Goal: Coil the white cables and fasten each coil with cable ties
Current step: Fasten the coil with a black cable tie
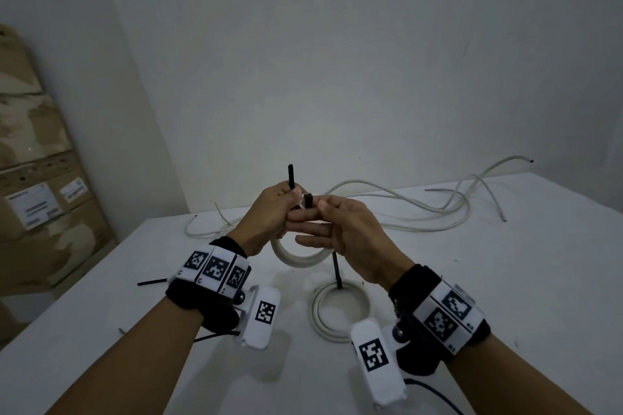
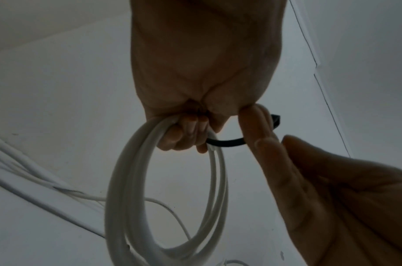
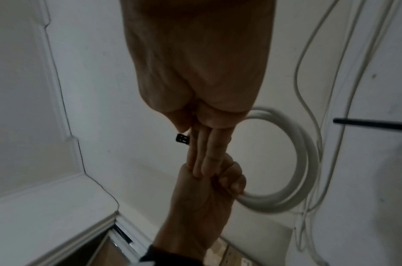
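Observation:
Above the white table, my left hand point(image 1: 285, 204) grips a small coil of white cable point(image 1: 296, 258); its curled fingers point(image 2: 186, 133) wrap the strands of the coil point(image 2: 132, 189). A black cable tie point(image 1: 290, 175) loops round the coil, and its tail sticks up out of my left hand. My right hand point(image 1: 320, 209) pinches the tie's square head point(image 1: 307, 200) between thumb and forefinger, the other fingers point(image 3: 207, 153) straight against my left hand. The head point(image 3: 183, 139) and strap point(image 2: 225, 143) show in the wrist views.
A second white coil point(image 1: 340, 310) lies on the table point(image 1: 505, 280) below my hands, a black tie point(image 1: 337, 271) standing up from it. Loose white cables point(image 1: 404, 209) sprawl across the back. Spare black ties point(image 1: 151, 281) lie at the left. Cardboard boxes point(image 1: 40, 178) stand left of the table.

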The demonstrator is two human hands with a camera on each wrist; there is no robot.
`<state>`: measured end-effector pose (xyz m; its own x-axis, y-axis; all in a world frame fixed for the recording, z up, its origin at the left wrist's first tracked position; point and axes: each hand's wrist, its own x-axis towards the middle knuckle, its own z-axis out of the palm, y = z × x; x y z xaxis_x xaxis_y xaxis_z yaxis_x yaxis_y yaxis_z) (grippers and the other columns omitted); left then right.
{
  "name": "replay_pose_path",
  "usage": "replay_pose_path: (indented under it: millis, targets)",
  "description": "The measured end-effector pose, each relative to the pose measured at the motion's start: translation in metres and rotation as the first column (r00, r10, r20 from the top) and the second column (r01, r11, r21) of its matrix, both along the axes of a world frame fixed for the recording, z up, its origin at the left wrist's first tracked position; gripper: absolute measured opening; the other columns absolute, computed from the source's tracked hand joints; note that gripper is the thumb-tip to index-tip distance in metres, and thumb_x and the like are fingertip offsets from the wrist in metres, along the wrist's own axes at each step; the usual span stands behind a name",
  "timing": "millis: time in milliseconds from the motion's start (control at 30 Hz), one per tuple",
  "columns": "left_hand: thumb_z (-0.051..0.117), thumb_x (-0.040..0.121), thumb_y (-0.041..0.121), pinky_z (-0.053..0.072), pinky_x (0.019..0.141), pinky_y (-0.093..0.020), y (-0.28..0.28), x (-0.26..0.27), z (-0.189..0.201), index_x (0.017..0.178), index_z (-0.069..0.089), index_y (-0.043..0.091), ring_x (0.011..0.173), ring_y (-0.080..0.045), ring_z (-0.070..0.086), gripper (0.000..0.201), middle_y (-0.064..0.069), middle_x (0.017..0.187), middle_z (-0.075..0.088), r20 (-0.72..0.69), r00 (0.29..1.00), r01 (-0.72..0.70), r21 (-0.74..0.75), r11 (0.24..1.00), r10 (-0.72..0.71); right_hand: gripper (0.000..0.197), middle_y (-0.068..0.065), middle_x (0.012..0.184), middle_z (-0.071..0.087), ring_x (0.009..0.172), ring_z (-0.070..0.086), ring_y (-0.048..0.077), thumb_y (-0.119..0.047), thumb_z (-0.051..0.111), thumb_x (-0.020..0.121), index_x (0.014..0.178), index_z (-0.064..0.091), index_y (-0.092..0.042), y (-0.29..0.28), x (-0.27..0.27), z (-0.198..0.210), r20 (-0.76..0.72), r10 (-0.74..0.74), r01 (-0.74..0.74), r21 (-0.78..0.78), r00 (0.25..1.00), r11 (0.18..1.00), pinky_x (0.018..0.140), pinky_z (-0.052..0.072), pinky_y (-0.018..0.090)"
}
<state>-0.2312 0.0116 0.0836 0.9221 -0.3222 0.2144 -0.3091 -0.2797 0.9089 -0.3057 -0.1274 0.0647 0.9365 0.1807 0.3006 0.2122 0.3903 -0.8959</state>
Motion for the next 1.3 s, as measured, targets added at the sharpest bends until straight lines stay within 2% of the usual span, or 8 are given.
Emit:
replay_pose_path:
  millis: [133, 300, 467, 700, 833, 1000, 1200, 1300]
  targets:
    - [0.041, 0.102, 0.025, 0.028, 0.041, -0.022, -0.001, -0.009, -0.004, 0.104, 0.058, 0.000, 0.043, -0.008, 0.034, 0.031, 0.003, 0.055, 0.044, -0.002, 0.998, 0.059, 0.039, 0.997, -0.059, 0.015, 0.017, 0.084, 0.071, 0.076, 0.071, 0.031, -0.009, 0.047, 0.098, 0.098, 0.058, 0.003, -0.004, 0.003, 0.010, 0.053, -0.118, 0.122, -0.086, 0.992, 0.989, 0.062, 0.059, 0.031]
    - [0.039, 0.102, 0.027, 0.030, 0.043, -0.017, -0.005, -0.017, -0.007, 0.111, 0.064, 0.013, 0.045, -0.006, 0.032, 0.030, 0.009, 0.052, 0.043, 0.067, 0.993, 0.092, 0.051, 0.995, -0.095, 0.019, 0.015, 0.071, 0.068, 0.061, 0.065, 0.028, -0.010, 0.047, 0.098, 0.090, 0.059, 0.003, -0.005, 0.004, 0.022, 0.085, -0.187, 0.200, -0.187, 0.979, 0.962, 0.047, 0.050, 0.026]
    - [0.040, 0.102, 0.023, 0.029, 0.042, -0.017, -0.006, -0.019, -0.009, 0.102, 0.060, 0.000, 0.044, -0.006, 0.032, 0.030, 0.009, 0.051, 0.042, 0.093, 0.993, 0.067, 0.016, 0.998, -0.068, 0.019, 0.015, 0.069, 0.068, 0.062, 0.066, 0.030, -0.009, 0.047, 0.097, 0.089, 0.058, 0.003, -0.005, 0.004, 0.023, 0.077, -0.228, 0.239, -0.191, 0.971, 0.952, 0.046, 0.049, 0.025]
    - [0.039, 0.101, 0.017, 0.031, 0.044, -0.017, -0.008, -0.017, -0.008, 0.099, 0.063, 0.003, 0.045, -0.005, 0.034, 0.027, 0.013, 0.049, 0.045, 0.120, 0.992, 0.047, 0.015, 0.999, -0.049, 0.018, 0.016, 0.067, 0.067, 0.062, 0.066, 0.032, -0.009, 0.048, 0.096, 0.088, 0.058, 0.003, -0.004, 0.004, 0.022, 0.067, -0.248, 0.256, -0.183, 0.967, 0.949, 0.046, 0.049, 0.025]
    - [0.041, 0.099, 0.022, 0.042, 0.060, -0.033, -0.009, -0.014, -0.012, 0.095, 0.063, 0.007, 0.059, -0.012, 0.046, 0.027, 0.007, 0.062, 0.055, 0.148, 0.987, 0.056, 0.047, 0.997, -0.062, 0.019, 0.016, 0.062, 0.065, 0.061, 0.065, 0.033, -0.009, 0.049, 0.095, 0.085, 0.058, 0.003, -0.004, 0.005, 0.020, 0.056, -0.264, 0.270, -0.206, 0.963, 0.941, 0.045, 0.049, 0.025]
    - [0.040, 0.100, 0.018, 0.031, 0.048, -0.021, -0.011, -0.015, -0.010, 0.098, 0.063, 0.006, 0.046, -0.004, 0.036, 0.026, 0.015, 0.050, 0.047, 0.123, 0.992, 0.037, 0.025, 0.999, -0.040, 0.018, 0.015, 0.061, 0.066, 0.062, 0.066, 0.032, -0.009, 0.048, 0.096, 0.084, 0.057, 0.002, -0.006, 0.004, 0.019, 0.105, -0.269, 0.284, -0.166, 0.957, 0.944, 0.048, 0.050, 0.026]
    - [0.040, 0.100, 0.018, 0.030, 0.044, -0.020, -0.011, -0.013, -0.012, 0.100, 0.065, 0.008, 0.047, -0.008, 0.035, 0.026, 0.013, 0.051, 0.047, 0.113, 0.993, 0.036, 0.042, 0.998, -0.041, 0.018, 0.015, 0.063, 0.067, 0.064, 0.067, 0.030, -0.009, 0.048, 0.097, 0.088, 0.057, 0.003, -0.006, 0.005, 0.015, 0.108, -0.264, 0.280, -0.184, 0.958, 0.942, 0.051, 0.052, 0.027]
    - [0.040, 0.099, 0.018, 0.032, 0.047, -0.018, -0.011, -0.012, -0.015, 0.100, 0.065, 0.008, 0.045, -0.003, 0.039, 0.026, 0.016, 0.049, 0.049, 0.118, 0.992, 0.024, 0.079, 0.997, -0.033, 0.018, 0.014, 0.061, 0.066, 0.063, 0.066, 0.032, -0.009, 0.048, 0.097, 0.090, 0.057, 0.005, -0.006, 0.006, 0.013, 0.093, -0.268, 0.281, -0.183, 0.959, 0.942, 0.049, 0.051, 0.026]
